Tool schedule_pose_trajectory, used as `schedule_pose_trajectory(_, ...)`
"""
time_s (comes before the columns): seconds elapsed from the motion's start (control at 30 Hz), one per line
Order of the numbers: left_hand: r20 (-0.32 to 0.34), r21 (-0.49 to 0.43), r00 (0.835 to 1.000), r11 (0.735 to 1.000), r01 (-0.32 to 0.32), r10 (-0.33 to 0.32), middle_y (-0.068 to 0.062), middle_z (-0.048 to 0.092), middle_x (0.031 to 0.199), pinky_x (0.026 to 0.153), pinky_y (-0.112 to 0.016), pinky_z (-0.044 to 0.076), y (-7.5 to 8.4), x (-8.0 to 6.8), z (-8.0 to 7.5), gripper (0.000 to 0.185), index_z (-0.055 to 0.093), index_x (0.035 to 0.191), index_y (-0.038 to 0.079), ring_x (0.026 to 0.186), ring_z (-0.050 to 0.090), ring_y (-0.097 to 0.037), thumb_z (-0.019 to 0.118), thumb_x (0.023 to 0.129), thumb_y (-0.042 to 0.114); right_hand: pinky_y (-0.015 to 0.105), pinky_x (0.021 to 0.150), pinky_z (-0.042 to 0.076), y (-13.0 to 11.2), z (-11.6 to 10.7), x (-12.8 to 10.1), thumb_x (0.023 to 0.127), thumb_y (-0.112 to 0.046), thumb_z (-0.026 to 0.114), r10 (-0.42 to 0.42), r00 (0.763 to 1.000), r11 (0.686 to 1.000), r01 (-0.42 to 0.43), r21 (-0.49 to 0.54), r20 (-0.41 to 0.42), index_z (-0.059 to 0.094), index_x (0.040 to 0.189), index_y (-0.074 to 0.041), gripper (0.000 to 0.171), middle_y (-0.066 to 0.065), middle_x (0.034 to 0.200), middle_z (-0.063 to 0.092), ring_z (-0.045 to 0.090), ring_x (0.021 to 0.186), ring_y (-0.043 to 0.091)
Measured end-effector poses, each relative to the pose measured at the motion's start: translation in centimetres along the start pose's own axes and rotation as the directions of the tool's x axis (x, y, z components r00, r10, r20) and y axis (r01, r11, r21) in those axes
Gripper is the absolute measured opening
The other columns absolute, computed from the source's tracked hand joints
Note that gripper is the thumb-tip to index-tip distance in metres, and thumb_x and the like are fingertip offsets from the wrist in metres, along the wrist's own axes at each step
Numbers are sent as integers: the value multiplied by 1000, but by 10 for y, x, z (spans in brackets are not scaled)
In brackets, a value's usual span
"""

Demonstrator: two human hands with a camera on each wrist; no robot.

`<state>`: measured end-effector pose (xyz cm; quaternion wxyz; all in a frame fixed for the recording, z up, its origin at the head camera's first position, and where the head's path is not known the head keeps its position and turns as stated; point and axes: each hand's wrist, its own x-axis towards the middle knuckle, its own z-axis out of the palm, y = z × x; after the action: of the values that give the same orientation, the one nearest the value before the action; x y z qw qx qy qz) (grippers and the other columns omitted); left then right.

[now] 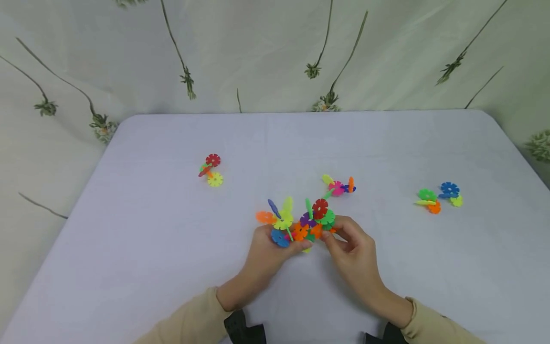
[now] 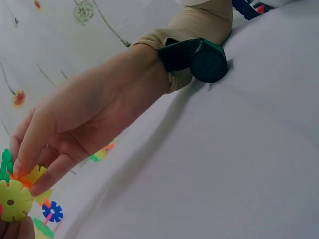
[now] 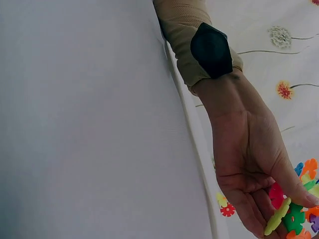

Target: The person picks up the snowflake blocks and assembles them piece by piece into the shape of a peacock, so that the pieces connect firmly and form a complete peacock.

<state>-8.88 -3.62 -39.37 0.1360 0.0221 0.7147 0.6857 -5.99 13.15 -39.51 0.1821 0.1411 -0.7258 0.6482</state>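
A cluster of interlocking notched plastic discs (image 1: 300, 231), in orange, yellow, blue, purple, green and red, is held above the table between both hands. My left hand (image 1: 267, 253) grips its left part, thumb across the near side. My right hand (image 1: 355, 251) pinches the right end between thumb and fingers, by the green and orange discs. In the left wrist view, a yellow disc (image 2: 11, 201) of the cluster faces the camera. A yellow disc (image 3: 277, 217) and a green disc (image 3: 294, 219) show beside curled fingers in the right wrist view. Fingers and discs hide some joints.
Smaller joined disc groups lie on the white table (image 1: 129, 229): a red and yellow one (image 1: 215, 179) at left, a pink one (image 1: 336, 188) just behind the hands, and blue and green ones (image 1: 449, 188) at right. A flower-patterned cloth (image 1: 266, 52) hangs behind the table.
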Motion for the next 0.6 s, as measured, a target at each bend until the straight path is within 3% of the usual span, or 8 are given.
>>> schedule_pose_trajectory(0.17, 11, 19, 1000, 1000, -3, 3, -5, 68, 80, 56, -18, 41, -3, 1, 0, 40, 65, 97, -2, 73, 55, -15, 83, 72, 24, 31, 68, 54, 2, 1, -2, 79, 18, 63, 1, 1000, 1000, -2, -27, -15, 62, 101, 5, 25, 13, 96, 63, 64, 91, 23)
schedule_pose_trajectory(0.4, -33, 36, 999, 999, -3, 5, -2, 65, 77, 59, -18, 45, -4, 3, 7, 39, 65, 95, -1, 73, 56, -13, 83, 71, 24, 33, 71, 53, 4, 3, -4, 80, 18, 62, 14, 998, 999, -16, -28, -54, 62, 101, 6, 25, 13, 97, 63, 65, 90, 25)
schedule_pose_trajectory(0.5, -2, 17, 999, 999, -35, 35, -3, 64, 75, 61, -21, 46, -5, 7, 9, 34, 66, 92, -1, 73, 54, -15, 82, 73, 23, 32, 70, 53, 2, -2, 0, 81, 15, 63, 25, 999, 999, -27, -46, -47, 62, 101, 5, 23, 11, 96, 64, 65, 92, 26)
schedule_pose_trajectory(0.6, 80, -23, 996, 999, -35, 37, -4, 66, 86, 72, -26, 50, -3, 11, 6, 35, 67, 98, 0, 81, 57, -17, 79, 76, 24, 32, 68, 54, 0, -8, 7, 81, 12, 65, 78, 997, 995, -79, -61, -29, 63, 100, 4, 20, 10, 95, 65, 65, 94, 26)
